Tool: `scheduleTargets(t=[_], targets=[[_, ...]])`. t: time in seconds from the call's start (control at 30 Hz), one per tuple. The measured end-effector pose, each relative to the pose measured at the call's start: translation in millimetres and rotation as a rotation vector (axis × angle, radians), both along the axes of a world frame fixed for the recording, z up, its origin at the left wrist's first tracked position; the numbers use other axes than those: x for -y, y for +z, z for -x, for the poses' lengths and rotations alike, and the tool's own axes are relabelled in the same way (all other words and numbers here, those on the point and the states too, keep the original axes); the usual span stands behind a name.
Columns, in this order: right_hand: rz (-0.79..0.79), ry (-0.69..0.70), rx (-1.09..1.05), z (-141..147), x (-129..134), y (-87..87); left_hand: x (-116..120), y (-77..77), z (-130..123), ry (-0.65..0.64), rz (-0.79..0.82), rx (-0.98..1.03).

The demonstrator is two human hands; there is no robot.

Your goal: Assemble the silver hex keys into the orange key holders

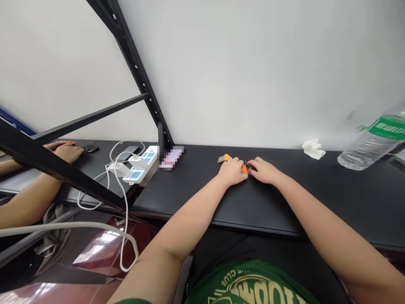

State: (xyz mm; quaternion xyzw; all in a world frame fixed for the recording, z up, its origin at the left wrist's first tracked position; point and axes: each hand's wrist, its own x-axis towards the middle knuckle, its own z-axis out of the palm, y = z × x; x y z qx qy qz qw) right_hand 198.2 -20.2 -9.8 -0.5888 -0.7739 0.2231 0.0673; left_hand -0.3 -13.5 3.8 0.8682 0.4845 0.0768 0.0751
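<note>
On the black desk [190, 185], my left hand [232, 171] is closed round an orange holder [244, 169] with thin metal hex keys. A second orange part with a fan of striped metal ends [221, 159] shows beyond its knuckles; whether both belong to one set is hidden by the hand. My right hand [262, 170] lies just to the right, thumb and fingertips bent in round the thin dark hex keys [248, 169] between the two hands. Its fingertips are small in view, so exactly which key they pinch is unclear.
A white power strip [142, 164] with chargers and cables stands left, beside a blurred phone-like item [172, 158]. A black metal frame [139, 71] divides the desk. Beyond it another person's hands [66, 151] rest near dark keys [91, 146]. Tissue [313, 148] and a water bottle [373, 139] are right.
</note>
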Motion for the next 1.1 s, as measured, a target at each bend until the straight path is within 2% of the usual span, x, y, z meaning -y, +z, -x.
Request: scheduleTargets(t=[0.47,0.73,1.1], targets=[[0.034,-0.006,-0.072,0,1,7.6,-1,4.5,3,-0.022,0.031,0.021],[0.055,-0.025,-0.122,-1,-3,5.2,-1,5.3,4,-0.040,0.039,0.020],[0.096,-0.092,-0.083,8,-1,13.4,-1,5.5,2,-0.027,0.036,-0.007]])
